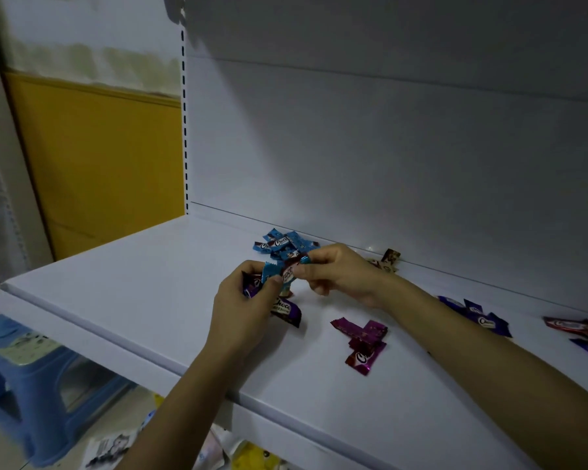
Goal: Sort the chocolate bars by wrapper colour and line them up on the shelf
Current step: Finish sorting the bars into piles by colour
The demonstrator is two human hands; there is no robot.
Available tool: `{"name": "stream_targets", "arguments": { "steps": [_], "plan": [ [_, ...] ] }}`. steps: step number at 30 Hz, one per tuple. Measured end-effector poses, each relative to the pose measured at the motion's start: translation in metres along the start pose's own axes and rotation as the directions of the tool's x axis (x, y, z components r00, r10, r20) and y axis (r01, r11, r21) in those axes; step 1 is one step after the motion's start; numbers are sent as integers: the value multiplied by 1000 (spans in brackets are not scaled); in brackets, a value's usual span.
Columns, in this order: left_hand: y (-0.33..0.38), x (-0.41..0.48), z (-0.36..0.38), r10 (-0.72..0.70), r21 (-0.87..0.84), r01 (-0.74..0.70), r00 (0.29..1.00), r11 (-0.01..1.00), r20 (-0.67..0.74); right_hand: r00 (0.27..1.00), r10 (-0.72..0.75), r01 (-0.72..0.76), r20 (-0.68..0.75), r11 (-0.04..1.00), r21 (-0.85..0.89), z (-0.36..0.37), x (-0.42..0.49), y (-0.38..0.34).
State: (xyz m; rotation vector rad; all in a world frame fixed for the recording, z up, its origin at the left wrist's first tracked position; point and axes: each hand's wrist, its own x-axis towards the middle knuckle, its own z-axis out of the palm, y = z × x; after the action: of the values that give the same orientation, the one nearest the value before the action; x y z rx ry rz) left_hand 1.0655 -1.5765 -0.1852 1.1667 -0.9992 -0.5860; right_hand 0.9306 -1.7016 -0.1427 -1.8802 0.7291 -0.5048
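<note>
Dark brown-wrapped chocolate bar [290, 271] with white lettering, at frame centre, pinched by right grip [340, 274], left grip [245, 300] clutching purple and blue bars [252, 288] touching it, blue pile [282, 244] just behind on white shelf [150, 283], magenta bars [365, 340] lower right.

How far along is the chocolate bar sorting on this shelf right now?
Roughly grouped: blue pile at the back of the shelf, magenta bars, dark purple bars, red bars. In hand: the left hand grips a mixed bunch; the right hand pinches a single bar. Left: nothing is lined up yet.
</note>
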Motion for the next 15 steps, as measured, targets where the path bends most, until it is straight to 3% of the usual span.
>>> {"name": "stream_targets", "arguments": {
  "steps": [2,5,8,10,12,15],
  "plan": [
    [0,0,0,-4,0,4,1000,1000,-3,989,68,-48,-128,987,151,-4,6,2],
    [0,0,0,-15,2,15,1000,1000,19,908,215,-85,-359,935,344,-12,21,-2],
    [0,1,-2,-28,-21,28,999,999,23,880,257,-43,-399,880,472,-19,34,-13],
    [2,-1,-2,-39,-36,41,999,999,34,899,227,-71,-375,920,386,-18,37,-21],
    [4,-2,-1,-34,-15,34,999,999,26,928,166,-128,-334,983,134,-11,33,-28],
    [8,-2,-1,-7,37,6,1000,999,15,995,56,-66,-83,992,-112,3,19,-31]
  ]
}}
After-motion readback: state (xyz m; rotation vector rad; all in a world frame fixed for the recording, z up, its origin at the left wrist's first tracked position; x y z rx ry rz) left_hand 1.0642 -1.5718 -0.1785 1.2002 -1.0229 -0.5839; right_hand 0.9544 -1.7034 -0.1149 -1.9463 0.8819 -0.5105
